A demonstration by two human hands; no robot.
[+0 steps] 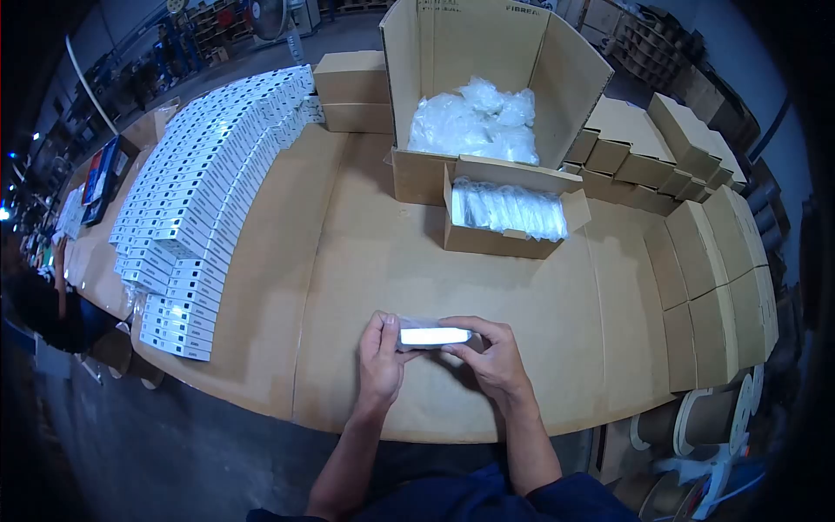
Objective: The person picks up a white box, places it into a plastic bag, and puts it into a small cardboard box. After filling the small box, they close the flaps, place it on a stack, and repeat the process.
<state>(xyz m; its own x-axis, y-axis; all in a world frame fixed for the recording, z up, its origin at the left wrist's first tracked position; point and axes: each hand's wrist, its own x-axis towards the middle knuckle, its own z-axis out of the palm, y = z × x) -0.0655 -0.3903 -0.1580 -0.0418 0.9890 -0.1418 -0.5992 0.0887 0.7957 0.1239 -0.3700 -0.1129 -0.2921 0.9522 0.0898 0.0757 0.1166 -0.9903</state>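
Between my two hands is a small flat white box [435,337], apparently in a clear plastic bag, held level above the cardboard-covered table. My left hand [381,352] pinches its left end, thumb on top. At the right end, my right hand [489,352] grips it with thumb and fingers. Beyond my hands stands an open cardboard box [496,245] with a row of plastic-wrapped white items [509,209] in it. Behind that, a larger open carton [474,52] contains a heap of clear plastic bags [478,126].
Long stacks of small white labelled boxes [196,200] cover the table's left side. Closed brown cartons [352,91] stand at the back, with more cartons [718,287] along the right edge. Cable spools [713,418] sit below right. Another person [52,304] is at the far left.
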